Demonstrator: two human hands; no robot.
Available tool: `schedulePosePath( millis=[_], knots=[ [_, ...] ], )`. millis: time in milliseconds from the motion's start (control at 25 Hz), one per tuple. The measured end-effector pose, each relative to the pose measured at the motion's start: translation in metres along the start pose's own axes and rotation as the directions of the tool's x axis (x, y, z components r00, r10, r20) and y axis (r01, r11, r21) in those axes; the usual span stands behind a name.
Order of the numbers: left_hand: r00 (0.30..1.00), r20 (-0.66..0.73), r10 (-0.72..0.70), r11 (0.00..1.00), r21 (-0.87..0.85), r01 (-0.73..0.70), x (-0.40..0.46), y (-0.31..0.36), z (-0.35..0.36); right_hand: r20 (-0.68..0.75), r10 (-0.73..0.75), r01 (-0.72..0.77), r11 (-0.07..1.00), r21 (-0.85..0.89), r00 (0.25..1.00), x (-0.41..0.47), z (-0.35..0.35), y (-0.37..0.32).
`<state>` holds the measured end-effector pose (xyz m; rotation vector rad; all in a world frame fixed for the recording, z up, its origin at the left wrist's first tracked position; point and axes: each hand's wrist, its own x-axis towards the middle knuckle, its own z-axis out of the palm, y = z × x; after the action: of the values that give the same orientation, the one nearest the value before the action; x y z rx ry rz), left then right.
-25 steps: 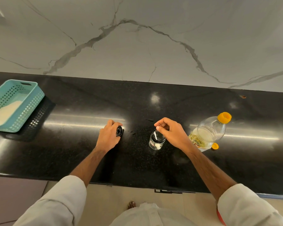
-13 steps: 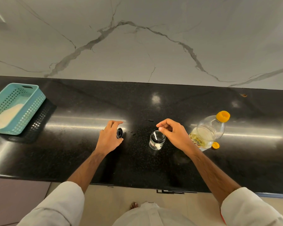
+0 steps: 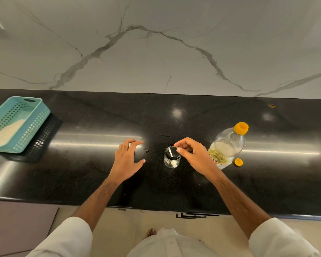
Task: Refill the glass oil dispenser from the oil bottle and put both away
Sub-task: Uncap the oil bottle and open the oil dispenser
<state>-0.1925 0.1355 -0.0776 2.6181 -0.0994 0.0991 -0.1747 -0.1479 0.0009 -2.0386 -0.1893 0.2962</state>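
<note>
A: Left hand [image 3: 126,160] hovers with fingers spread and loose over the black counter [image 3: 72,175], grasping nothing I can see. Right hand [image 3: 194,157] has thumb and forefinger pinched at the far rim of the glass oil dispenser [image 3: 172,156]; whether it pinches the rim or something small there, I cannot tell

B: Where do the task's things sit?

A: The dispenser stands upright mid-counter, mouth open. The oil bottle [image 3: 226,147] is just right of that hand, with a small orange cap [image 3: 238,161] lying beside its base

B: How would they handle?

A: Judging by looks, the glass is small, rigid, breakable, perhaps oily; steady its wall. The thin plastic bottle should flex, so take its midsection
</note>
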Motion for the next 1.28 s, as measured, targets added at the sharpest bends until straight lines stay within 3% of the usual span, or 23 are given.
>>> schedulePosePath(
  millis=[240, 520, 640, 840, 920, 1000, 1080, 1280],
  knots=[
    [0.979, 0.182, 0.096, 0.985, -0.159, -0.067, -0.004, 0.051, 0.033, -0.002, -0.011, 0.011, 1.0, -0.009, 1.0, -0.026, -0.011, 0.012],
    [0.971, 0.218, -0.1, 0.914, -0.366, 0.176, 0.007, 0.078, 0.067, -0.034, -0.005, 0.004, 1.0, -0.02, 0.999, -0.062, -0.032, 0.032],
    [0.972, 0.178, -0.154, 0.875, -0.432, 0.218, 0.013, 0.081, 0.08, -0.039, 0.027, -0.028, 1.0, -0.003, 0.999, -0.073, -0.044, 0.039],
    [0.987, 0.079, -0.142, 0.871, -0.464, 0.163, 0.01, 0.098, 0.087, 0.011, 0.011, -0.011, 1.0, -0.018, 1.0, -0.093, -0.068, 0.036],
    [0.992, 0.054, -0.113, 0.866, -0.484, 0.125, 0.01, 0.111, 0.083, -0.094, -0.043, 0.041, 0.999, -0.025, 0.995, -0.101, -0.085, 0.031],
    [0.996, 0.033, -0.079, 0.852, -0.516, 0.085, 0.011, 0.128, 0.076, -0.306, -0.075, 0.072, 0.997, -0.022, 0.949, -0.103, -0.102, 0.033],
    [0.999, 0.015, -0.043, 0.845, -0.534, 0.044, 0.012, 0.143, 0.067, -0.431, -0.046, 0.045, 0.999, -0.013, 0.901, -0.098, -0.114, 0.043],
    [1.0, 0.001, -0.011, 0.825, -0.565, 0.009, 0.011, 0.168, 0.051, -0.248, 0.013, -0.01, 1.0, 0.012, 0.969, -0.066, -0.117, 0.07]
  ],
)
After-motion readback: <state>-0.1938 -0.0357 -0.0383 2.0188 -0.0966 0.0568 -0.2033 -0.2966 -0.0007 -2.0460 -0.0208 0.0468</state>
